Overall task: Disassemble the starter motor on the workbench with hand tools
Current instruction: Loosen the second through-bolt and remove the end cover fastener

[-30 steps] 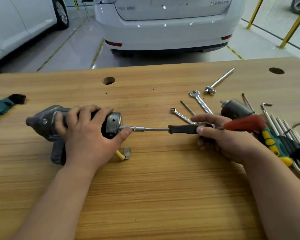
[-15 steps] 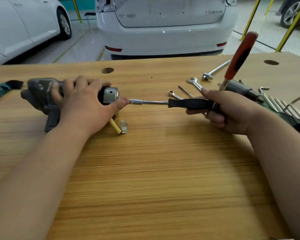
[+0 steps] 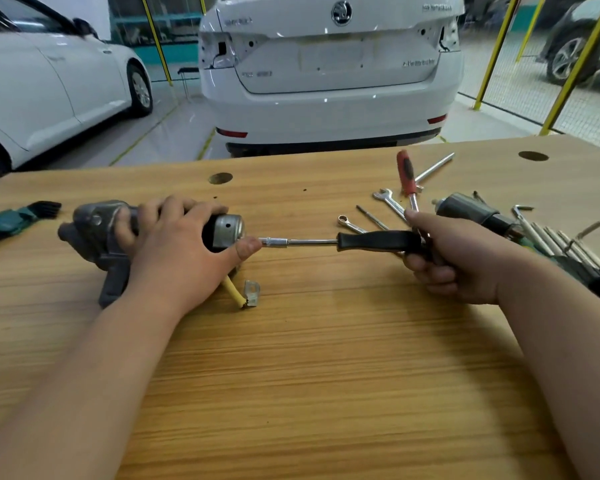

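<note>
The grey starter motor [image 3: 94,233] lies on its side on the wooden workbench [image 3: 326,375], left of centre, its round metal end cap [image 3: 227,230] facing right. My left hand [image 3: 184,251] grips the motor body from above, thumb by the end cap. A black-handled nut driver [image 3: 374,241] points left, its socket tip [image 3: 274,242] close to the cap beside my thumb. My right hand [image 3: 454,258] holds that handle together with a red-handled screwdriver [image 3: 405,174] that sticks upward. A yellow cable with a metal lug [image 3: 245,294] trails from the motor.
Spanners [image 3: 388,202], a long bolt [image 3: 371,218], a T-bar [image 3: 433,169], a dark solenoid cylinder [image 3: 465,211] and a set of hex keys [image 3: 561,247] lie at the right. A green brush [image 3: 18,218] lies at the far left. White cars [image 3: 329,71] stand beyond the bench.
The red-handled screwdriver swung up from level to near upright in my right hand. The camera tilted up, so more of the cars shows. The nut driver stays at the end cap.
</note>
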Motion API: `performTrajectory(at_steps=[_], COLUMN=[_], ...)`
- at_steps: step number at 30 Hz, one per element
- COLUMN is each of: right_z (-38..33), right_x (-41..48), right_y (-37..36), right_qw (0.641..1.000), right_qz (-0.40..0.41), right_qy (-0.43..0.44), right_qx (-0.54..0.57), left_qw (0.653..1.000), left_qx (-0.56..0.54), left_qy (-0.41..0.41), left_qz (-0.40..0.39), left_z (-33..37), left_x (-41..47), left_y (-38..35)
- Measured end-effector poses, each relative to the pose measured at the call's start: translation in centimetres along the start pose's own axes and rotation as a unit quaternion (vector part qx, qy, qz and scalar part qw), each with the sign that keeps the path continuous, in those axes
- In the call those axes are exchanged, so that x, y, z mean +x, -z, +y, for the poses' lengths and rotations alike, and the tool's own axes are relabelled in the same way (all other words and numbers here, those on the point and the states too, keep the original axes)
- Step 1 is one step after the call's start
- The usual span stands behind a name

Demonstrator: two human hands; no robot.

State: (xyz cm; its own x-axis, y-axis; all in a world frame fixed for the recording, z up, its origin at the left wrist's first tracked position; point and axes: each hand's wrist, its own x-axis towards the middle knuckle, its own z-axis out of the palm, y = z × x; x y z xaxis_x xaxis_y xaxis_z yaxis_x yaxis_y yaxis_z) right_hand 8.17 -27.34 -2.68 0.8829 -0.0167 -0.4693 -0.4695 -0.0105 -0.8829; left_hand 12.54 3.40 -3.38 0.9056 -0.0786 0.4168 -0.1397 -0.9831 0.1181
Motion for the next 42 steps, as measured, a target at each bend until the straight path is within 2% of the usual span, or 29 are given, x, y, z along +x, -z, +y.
performTrajectory(at_steps=[3,12,21,28,35,39,42], right_z=[0.4,1.1,0.8,0.9,1.3,1.0,0.5], right_x=[0.0,-0.2,-0.5,-0.9,-1.1,-0.6,-0.8], right_y=[-0.7,-0.3,-1.2,-1.3,-1.3,-1.8,-1.6], right_qw=[0.997,0.994,0.992,0.994,0.991,0.985,0.988], right_qz=[0.047,-0.03,-0.009,0.014,0.07,0.124,0.118], right_qy=[0.002,0.083,0.099,0.1,0.1,0.066,0.029], right_qx=[-0.053,0.07,0.074,0.036,-0.061,-0.1,-0.097], left_qw=[1.0,1.0,0.998,0.998,0.998,0.998,0.999], left_qx=[-0.006,0.014,-0.014,-0.038,-0.046,-0.048,-0.046], left_qy=[-0.001,-0.005,0.038,0.036,0.031,0.027,0.021], left_qz=[0.005,0.024,0.038,0.016,0.003,-0.007,-0.014], left_z=[0.0,-0.1,0.6,0.4,0.4,0.4,0.3], left_x=[-0.1,-0.2,0.1,0.2,0.0,-0.1,-0.1], left_y=[0.0,-0.5,-0.6,-0.3,0.3,0.4,0.5])
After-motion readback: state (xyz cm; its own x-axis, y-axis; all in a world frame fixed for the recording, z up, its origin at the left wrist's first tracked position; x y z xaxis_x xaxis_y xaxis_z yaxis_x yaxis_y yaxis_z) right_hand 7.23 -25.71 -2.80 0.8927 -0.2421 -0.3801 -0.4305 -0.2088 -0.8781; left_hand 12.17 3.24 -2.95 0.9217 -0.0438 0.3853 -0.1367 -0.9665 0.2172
